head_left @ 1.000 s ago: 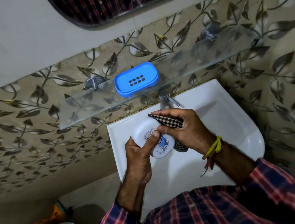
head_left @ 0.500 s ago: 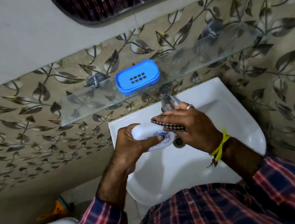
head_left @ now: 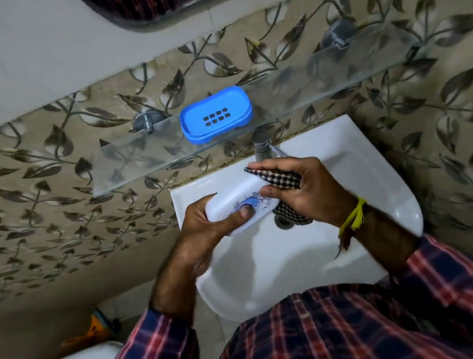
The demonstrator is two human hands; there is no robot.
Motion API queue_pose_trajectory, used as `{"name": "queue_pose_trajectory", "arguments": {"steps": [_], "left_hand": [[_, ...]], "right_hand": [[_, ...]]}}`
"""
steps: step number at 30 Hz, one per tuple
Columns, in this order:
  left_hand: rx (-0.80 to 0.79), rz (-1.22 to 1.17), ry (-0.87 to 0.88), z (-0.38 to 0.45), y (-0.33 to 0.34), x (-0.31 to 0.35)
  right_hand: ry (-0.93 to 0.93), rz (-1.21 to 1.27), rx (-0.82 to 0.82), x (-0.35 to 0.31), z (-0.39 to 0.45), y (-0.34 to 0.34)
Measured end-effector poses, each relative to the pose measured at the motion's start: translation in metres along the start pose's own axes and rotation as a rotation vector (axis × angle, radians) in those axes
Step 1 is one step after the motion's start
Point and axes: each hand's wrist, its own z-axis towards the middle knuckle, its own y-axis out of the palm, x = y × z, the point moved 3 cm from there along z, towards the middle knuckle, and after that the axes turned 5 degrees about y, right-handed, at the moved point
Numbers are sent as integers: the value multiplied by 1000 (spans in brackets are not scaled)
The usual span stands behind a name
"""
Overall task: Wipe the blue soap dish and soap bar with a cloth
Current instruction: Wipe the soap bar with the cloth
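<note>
Watching head view from my end: left hand (head_left: 205, 225) clamped round soap bar (head_left: 237, 205) over sink (head_left: 372, 173), so drips land in basin. Right hand (head_left: 307, 190) pinches checkered cloth (head_left: 278, 177) against bar's far end, wiping. Blue soap dish (head_left: 215, 114) sits empty on glass shelf (head_left: 131, 165), I guess parked clear.

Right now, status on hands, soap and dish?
Left hand grips soap bar over basin. Right hand presses checked cloth on it. Blue soap dish empty on glass shelf. Nothing obstructing.

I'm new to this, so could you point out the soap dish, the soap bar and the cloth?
soap dish (head_left: 216, 115): head view, slotted blue top.
soap bar (head_left: 231, 199): head view, white upper face.
cloth (head_left: 279, 179): head view, checked fold.
</note>
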Motion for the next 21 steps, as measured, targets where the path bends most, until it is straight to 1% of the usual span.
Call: {"name": "queue_pose_trajectory", "arguments": {"steps": [2, 4, 5, 6, 7, 8, 10, 12, 14, 17, 21], "left_hand": [[-96, 253, -31, 6, -10, 11], [-187, 432, -43, 15, 0, 18], [-186, 452, -27, 18, 9, 19], [-132, 401, 0, 20, 17, 17], [-45, 287, 27, 19, 23, 16], [29, 164, 53, 19, 27, 14], [75, -1, 89, 19, 32, 11], [106, -79, 101, 19, 36, 8], [186, -180, 122, 21, 38, 8], [273, -243, 161, 22, 46, 4], [374, -327, 169, 18, 64, -9]], "right_hand": [[-140, -223, -145, -15, 12, -8], [-204, -412, -273, -22, 27, -10], [-231, -483, -296, -23, 33, -9], [-267, -525, -264, -24, 36, -8], [-290, -521, -182, -22, 37, -8], [-280, -464, -68, -19, 34, -9], [-148, -209, 140, -8, 25, -8], [12, 77, 239, 4, 17, 1], [131, 233, 330, 17, 9, 12], [327, 387, 403, 32, -3, 21], [422, 404, 471, 40, -7, 15]]}}
